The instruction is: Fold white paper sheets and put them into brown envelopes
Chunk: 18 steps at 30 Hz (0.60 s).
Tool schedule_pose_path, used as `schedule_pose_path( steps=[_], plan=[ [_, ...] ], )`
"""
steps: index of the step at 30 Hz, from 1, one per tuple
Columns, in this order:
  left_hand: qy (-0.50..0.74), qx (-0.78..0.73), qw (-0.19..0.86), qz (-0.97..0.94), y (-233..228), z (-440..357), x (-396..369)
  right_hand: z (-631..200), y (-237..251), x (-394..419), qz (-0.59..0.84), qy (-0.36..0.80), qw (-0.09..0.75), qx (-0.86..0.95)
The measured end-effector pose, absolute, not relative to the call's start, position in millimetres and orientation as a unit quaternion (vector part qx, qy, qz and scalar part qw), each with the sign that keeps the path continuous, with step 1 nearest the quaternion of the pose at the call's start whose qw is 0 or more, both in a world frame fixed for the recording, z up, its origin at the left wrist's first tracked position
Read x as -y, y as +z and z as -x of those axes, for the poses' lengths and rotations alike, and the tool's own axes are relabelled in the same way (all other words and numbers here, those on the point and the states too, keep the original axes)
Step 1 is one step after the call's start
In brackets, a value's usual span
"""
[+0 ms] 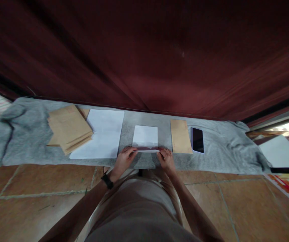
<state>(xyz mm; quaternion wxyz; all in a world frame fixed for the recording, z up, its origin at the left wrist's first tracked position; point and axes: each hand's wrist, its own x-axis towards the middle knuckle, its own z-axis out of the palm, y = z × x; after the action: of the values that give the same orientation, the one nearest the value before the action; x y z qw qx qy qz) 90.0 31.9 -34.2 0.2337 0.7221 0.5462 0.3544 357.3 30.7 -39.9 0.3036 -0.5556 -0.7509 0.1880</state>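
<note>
A sheet of white paper stands partly raised in front of me, its near edge folded over. At the left end of that edge, my left hand pinches the paper between thumb and fingers. My right hand grips the other end the same way. Just right of it lies a single brown envelope, flat on the grey cloth. To the left of my hands rests a stack of white paper sheets, partly covered by a loose pile of brown envelopes.
A phone with a dark screen lies right of the single envelope. Behind the cloth-covered surface rises a dark red panel. Tiled floor is below. A white box-like object sits at the far right.
</note>
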Motion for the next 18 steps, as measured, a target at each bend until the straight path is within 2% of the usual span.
schedule_pose_path(
  steps=[4,11,18],
  plan=[
    [0.386,-0.597,0.241,-0.661,-37.8,-97.8,-31.8,-348.1,-44.1,-32.9,0.609,0.159,0.278,0.726],
    [0.404,-0.615,0.244,-0.632,-37.3,-102.6,-34.6,-338.1,-45.2,-36.3,0.624,0.141,0.328,0.695],
    [0.402,-0.637,0.213,-0.622,-41.7,-106.7,-43.5,-329.2,-42.9,-45.4,0.659,0.125,0.317,0.671]
  ],
)
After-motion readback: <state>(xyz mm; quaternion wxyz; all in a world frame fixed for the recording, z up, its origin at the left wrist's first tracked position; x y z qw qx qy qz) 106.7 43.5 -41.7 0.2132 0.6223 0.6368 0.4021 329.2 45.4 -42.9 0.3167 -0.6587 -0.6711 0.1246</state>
